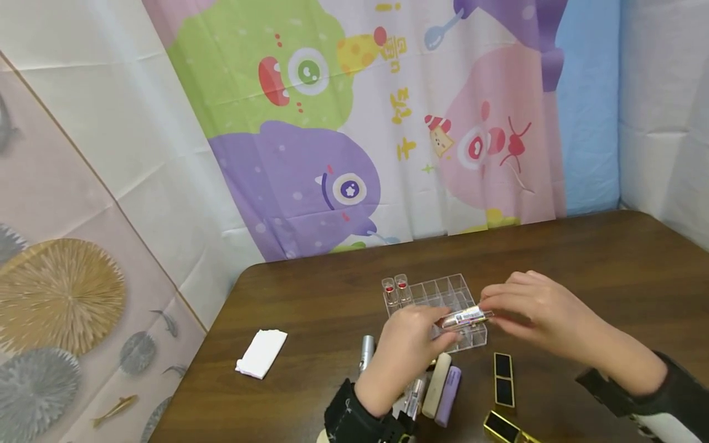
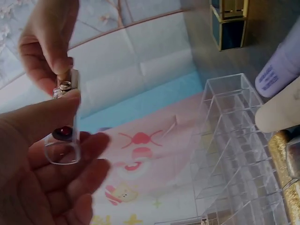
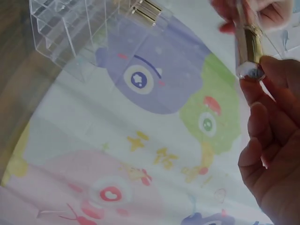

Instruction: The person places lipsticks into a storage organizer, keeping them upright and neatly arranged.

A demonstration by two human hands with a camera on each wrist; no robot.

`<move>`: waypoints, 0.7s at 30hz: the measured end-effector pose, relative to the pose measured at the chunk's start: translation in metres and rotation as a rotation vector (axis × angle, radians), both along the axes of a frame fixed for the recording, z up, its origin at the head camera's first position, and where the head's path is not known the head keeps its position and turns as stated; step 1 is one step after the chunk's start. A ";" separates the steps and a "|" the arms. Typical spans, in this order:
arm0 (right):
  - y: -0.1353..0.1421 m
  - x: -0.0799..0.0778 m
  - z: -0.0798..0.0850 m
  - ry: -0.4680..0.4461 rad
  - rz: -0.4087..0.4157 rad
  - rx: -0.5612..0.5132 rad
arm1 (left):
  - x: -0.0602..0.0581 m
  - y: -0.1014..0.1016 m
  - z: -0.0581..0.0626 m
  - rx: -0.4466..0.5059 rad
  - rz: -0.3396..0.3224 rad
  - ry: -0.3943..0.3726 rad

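Note:
Both hands hold one clear-capped lipstick (image 1: 464, 317) in the air over the front of a clear divided organizer (image 1: 477, 337). My left hand (image 1: 407, 338) pinches one end between thumb and fingers. At the other end, the thumb and fingertips of my right hand (image 1: 540, 307) grip the base. Through the clear cap a dark red tip (image 2: 64, 131) shows in the left wrist view, while the right wrist view shows the gold middle (image 3: 254, 44). Two similar lipsticks (image 1: 396, 290) stand upright in the organizer's back left compartments.
Beside and below the left forearm lie a silver tube (image 1: 367, 352), a beige tube (image 1: 437, 386), a purple tube (image 1: 448, 397) and other cosmetics. A black-and-gold case (image 1: 503, 379) and a gold-edged black tube (image 1: 503, 427) lie nearer the right arm. Folded white tissue (image 1: 263, 354) rests at left.

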State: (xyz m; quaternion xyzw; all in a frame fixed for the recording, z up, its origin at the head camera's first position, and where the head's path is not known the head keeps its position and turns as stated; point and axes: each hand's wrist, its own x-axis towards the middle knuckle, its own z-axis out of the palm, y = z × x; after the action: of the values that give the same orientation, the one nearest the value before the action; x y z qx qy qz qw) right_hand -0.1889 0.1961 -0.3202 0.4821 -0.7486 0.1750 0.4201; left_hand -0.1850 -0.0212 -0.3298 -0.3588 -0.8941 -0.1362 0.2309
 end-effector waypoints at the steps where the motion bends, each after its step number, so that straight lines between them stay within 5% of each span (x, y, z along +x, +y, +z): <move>1: 0.000 0.000 0.000 -0.012 0.000 -0.007 | 0.001 -0.001 0.001 0.045 0.002 -0.009; 7: 0.002 -0.002 -0.001 -0.061 -0.024 -0.017 | 0.000 -0.004 0.005 0.282 -0.008 -0.010; 13: 0.016 -0.002 -0.008 -0.152 -0.080 0.145 | -0.020 -0.010 0.013 0.304 0.109 0.003; 17: 0.019 0.002 -0.012 -0.438 -0.138 0.394 | -0.045 -0.008 0.017 0.215 0.159 0.057; 21: 0.016 0.007 -0.012 -0.657 -0.199 0.502 | -0.066 -0.003 0.020 0.133 0.181 0.028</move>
State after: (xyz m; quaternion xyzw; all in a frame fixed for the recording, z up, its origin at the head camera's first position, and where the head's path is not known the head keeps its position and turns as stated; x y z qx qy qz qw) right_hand -0.1818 0.2124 -0.3324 0.4134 -0.9050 0.0904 0.0435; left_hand -0.2513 -0.0242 -0.3103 -0.2622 -0.9086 -0.1689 0.2779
